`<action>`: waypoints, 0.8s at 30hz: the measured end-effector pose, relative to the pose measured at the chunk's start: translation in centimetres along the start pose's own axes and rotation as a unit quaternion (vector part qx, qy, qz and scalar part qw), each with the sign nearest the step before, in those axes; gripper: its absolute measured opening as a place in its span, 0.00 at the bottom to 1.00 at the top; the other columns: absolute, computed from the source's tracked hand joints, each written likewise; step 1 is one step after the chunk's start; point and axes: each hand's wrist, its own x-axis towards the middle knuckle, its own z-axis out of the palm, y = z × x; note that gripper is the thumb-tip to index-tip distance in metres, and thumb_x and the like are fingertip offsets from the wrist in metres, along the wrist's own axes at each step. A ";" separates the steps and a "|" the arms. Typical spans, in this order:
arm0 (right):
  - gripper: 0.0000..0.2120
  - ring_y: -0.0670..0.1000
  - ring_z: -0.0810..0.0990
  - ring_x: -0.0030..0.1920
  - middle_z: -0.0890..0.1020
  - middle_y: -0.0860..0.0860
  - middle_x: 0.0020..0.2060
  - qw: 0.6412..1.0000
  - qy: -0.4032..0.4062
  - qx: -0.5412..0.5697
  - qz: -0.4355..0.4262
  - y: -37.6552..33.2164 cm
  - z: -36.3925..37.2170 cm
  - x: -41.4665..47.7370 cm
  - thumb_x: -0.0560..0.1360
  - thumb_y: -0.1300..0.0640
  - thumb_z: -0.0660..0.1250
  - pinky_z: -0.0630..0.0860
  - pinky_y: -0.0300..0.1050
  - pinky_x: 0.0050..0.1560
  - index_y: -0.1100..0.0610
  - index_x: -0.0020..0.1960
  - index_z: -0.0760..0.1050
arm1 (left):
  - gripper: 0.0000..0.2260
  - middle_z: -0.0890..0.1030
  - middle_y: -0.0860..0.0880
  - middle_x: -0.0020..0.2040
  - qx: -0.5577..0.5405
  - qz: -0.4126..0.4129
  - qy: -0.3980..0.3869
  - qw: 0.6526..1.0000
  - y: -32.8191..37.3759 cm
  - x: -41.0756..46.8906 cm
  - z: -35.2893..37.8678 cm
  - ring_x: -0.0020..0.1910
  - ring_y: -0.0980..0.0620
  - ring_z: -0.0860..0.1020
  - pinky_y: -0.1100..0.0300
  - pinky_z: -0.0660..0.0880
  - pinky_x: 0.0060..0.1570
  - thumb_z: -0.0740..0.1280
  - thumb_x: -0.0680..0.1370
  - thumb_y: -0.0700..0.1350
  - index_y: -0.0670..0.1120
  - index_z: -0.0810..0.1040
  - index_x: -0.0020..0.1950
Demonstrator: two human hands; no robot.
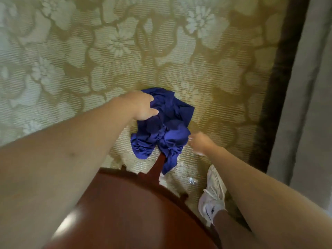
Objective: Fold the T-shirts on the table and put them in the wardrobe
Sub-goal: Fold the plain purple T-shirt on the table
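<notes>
Floral carpet (71,51) holds 1 crumpled blue T-shirt (167,126) beside the wooden table (125,212); your left hand (142,106) grips its top; your right hand (199,142) reaches near, fingers too blurred to tell; folding and wardrobe seemingly remain.

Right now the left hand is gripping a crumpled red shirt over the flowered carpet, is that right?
No, the shirt is blue, not red. The head view shows the left hand gripping it, crumpled, over the flowered carpet.
</notes>
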 end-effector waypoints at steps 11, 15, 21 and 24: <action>0.27 0.54 0.46 0.79 0.39 0.54 0.79 0.998 -0.024 0.045 -0.047 -0.2 3.9 11.8 0.83 0.52 0.59 0.61 0.49 0.71 0.52 0.79 0.55 | 0.30 0.62 0.44 0.76 0.027 0.035 -0.038 0.998 -1.0 5.8 2.9 0.73 0.43 0.64 0.50 0.65 0.68 0.58 0.80 0.62 0.52 0.58 0.79; 0.27 0.58 0.57 0.77 0.57 0.58 0.77 0.997 -0.011 0.071 -0.035 -0.2 4.6 13.0 0.82 0.57 0.60 0.60 0.44 0.69 0.61 0.78 0.57 | 0.28 0.64 0.46 0.76 0.008 0.034 -0.024 0.999 -1.9 5.4 3.3 0.73 0.44 0.65 0.50 0.66 0.68 0.59 0.81 0.60 0.51 0.60 0.78; 0.24 0.58 0.66 0.72 0.62 0.58 0.74 0.992 0.085 0.050 -0.083 -2.1 1.3 7.4 0.81 0.62 0.58 0.65 0.49 0.70 0.64 0.76 0.60 | 0.27 0.64 0.47 0.76 -0.011 0.035 0.019 0.999 -2.9 1.6 2.0 0.74 0.45 0.64 0.53 0.64 0.68 0.59 0.82 0.58 0.49 0.60 0.78; 0.22 0.54 0.71 0.63 0.68 0.60 0.68 0.977 0.146 0.082 -0.129 -5.8 -3.1 1.6 0.79 0.67 0.59 0.67 0.42 0.65 0.66 0.73 0.64 | 0.26 0.68 0.47 0.74 -0.035 0.043 0.057 0.997 -3.9 -2.1 0.7 0.72 0.45 0.67 0.51 0.66 0.69 0.61 0.81 0.57 0.50 0.64 0.76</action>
